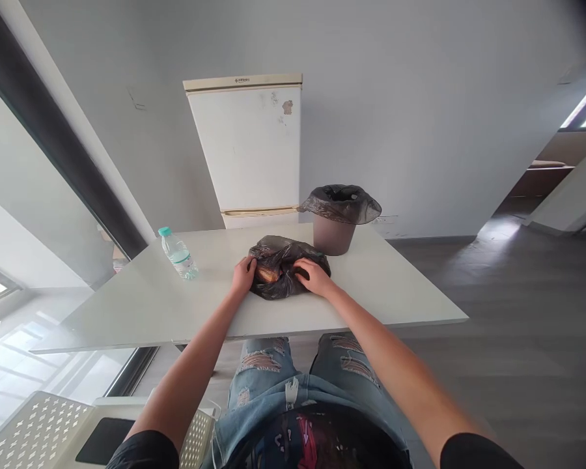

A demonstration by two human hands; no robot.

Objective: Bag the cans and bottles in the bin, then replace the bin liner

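A black plastic garbage bag [286, 286] lies bunched on the white table [215, 306] in front of me. Something orange-brown [267, 274] shows at its left side; I cannot make out what it is. My left hand [244, 273] grips the bag's left edge, thumb and fingers pinched together. On the right side, my right hand [315, 276] curls its fingers into the bag's folds and holds the plastic. Right behind the bag stands a brown trash bin [333, 236], its black liner [344, 205] folded out over the rim.
A clear water bottle [179, 255] with a green cap stands at the table's left. Beyond the table is a white refrigerator [254, 150] against the grey wall. At the lower left is a perforated cream chair [39, 423] with a dark flat object [102, 441] on it.
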